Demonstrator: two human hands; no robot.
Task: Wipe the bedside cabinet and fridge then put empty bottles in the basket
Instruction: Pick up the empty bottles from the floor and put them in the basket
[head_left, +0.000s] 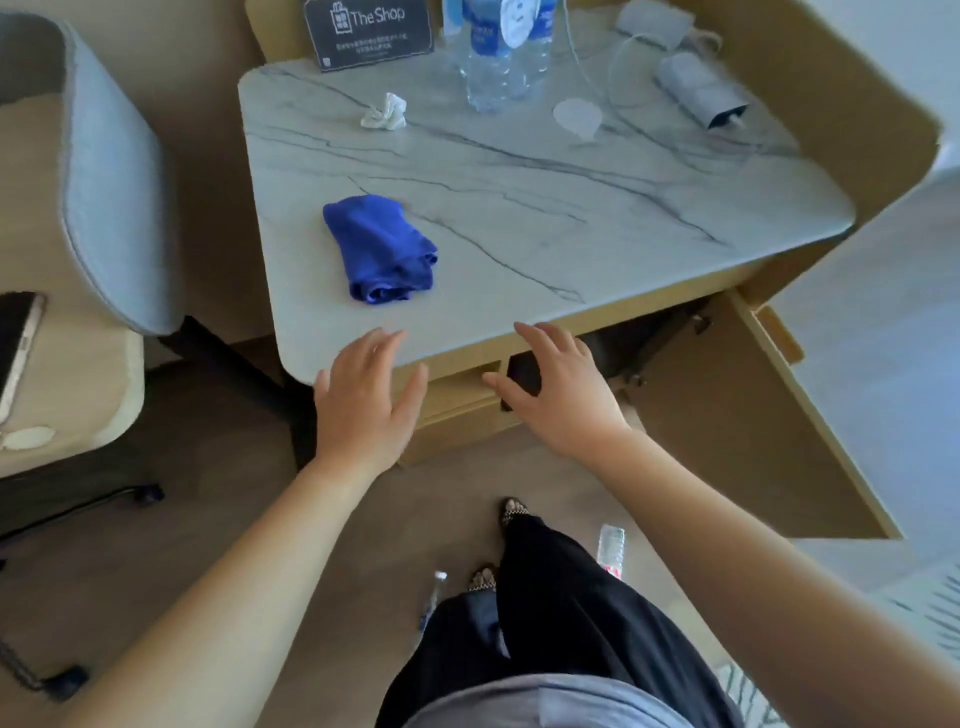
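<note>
A: Where's the cloth (382, 249)?

B: Bunched near the cabinet (519, 208) top's front-left corner. Both hands are empty, fingers spread: the left hand (366, 400) over the front edge, the right hand (558, 389) just past it, above the open door (753, 415).

A: Bottles?

B: Two upright bottles (501, 47) at the back edge, beside a sign (369, 31). A tissue (385, 111) lies in front of the sign. Two more on the floor, bottle (610, 551) and bottle (434, 597), by the feet.

A dark sign card (368, 32) standing at the back edge of the marble tabletop (519, 197) reads "The Shop" in pale letters beside a small gift-box logo. Below that run smaller lines of print, too fine to read. The blue labels on the water bottles (501, 47) beside it are blurred and illegible.
</note>
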